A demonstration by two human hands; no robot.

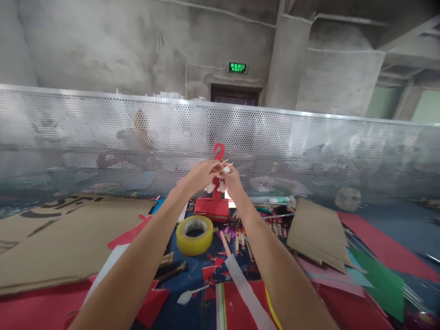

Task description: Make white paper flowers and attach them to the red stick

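A red paper figure (pixel 219 150) stands upright ahead of me, with a curled top, a narrow stem and a boxy red base (pixel 211 209). Small white tufts (pixel 209 188) stick out on both sides of its stem. My left hand (pixel 206 173) is closed at the upper stem, its fingertips bent inward; what they pinch is hidden. Touching distance away, my right hand (pixel 233 179) pinches a small white piece (pixel 226 169) against the stem. Thin pale sticks (pixel 225 162) poke out between the two hands.
A yellow tape roll (pixel 194 235) lies before the base. Cardboard sheets (pixel 68 233) spread at left, and another cardboard piece (pixel 318 233) lies at right above coloured paper (pixel 378 279). Red scraps and several thin sticks litter the middle. A perforated metal panel (pixel 172 137) stands behind.
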